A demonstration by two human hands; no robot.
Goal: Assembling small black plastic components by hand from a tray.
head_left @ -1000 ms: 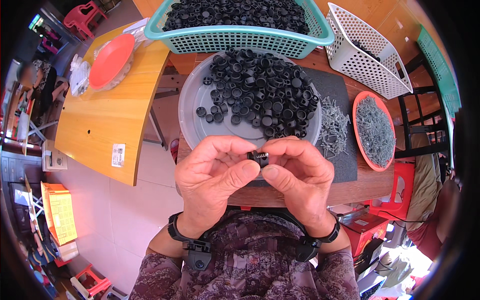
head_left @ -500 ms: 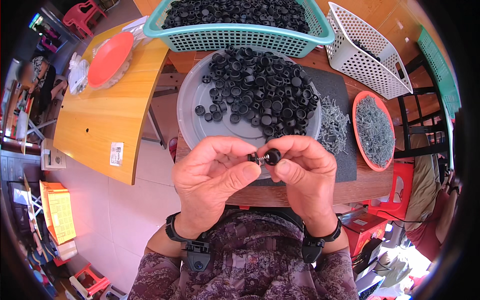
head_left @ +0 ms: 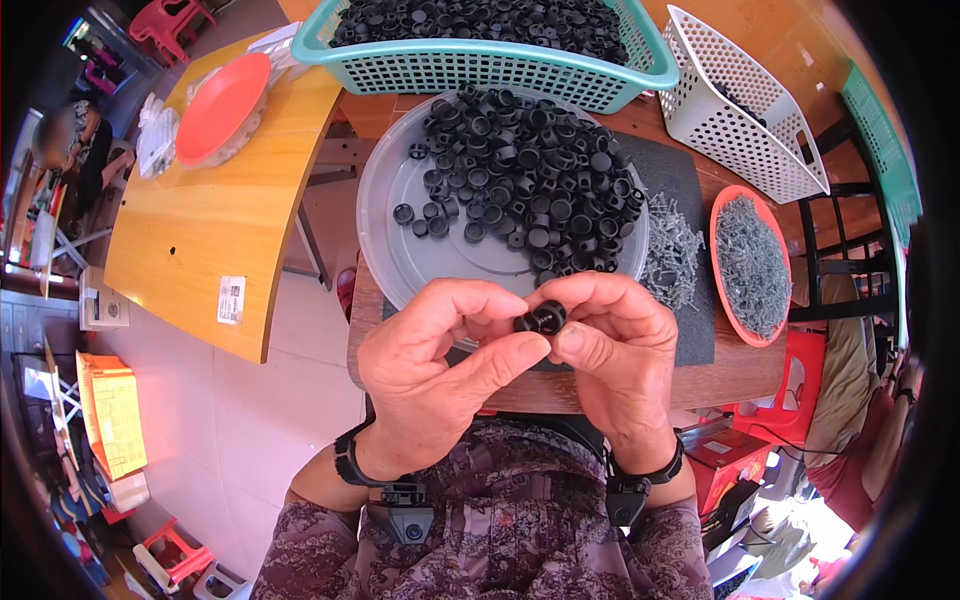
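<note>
Both hands meet in front of my chest, over the near edge of the brown table. My left hand [head_left: 435, 365] is closed, pinching a small black plastic part [head_left: 523, 323] between thumb and fingertips. Between the thumb and fingers of my right hand [head_left: 625, 360] is a round black cap [head_left: 551, 316]. The two pieces are now close together or touching; a thin metal spring or screw between them is mostly hidden. Just beyond my hands stands a round translucent tub [head_left: 405, 265] with many loose black caps [head_left: 545, 175] heaped toward its right.
Metal screws [head_left: 672, 250] lie on a dark mat [head_left: 697, 345], and more fill an orange dish [head_left: 786, 262]. A teal basket [head_left: 480, 75] of black parts and a white basket [head_left: 735, 145] stand behind. A wooden table [head_left: 215, 235] is at left; a person [head_left: 85, 145] sits farther off.
My hands have drawn the two black pieces together, so the metal piece visible between them before is nearly covered. My left hand has shifted slightly right.
</note>
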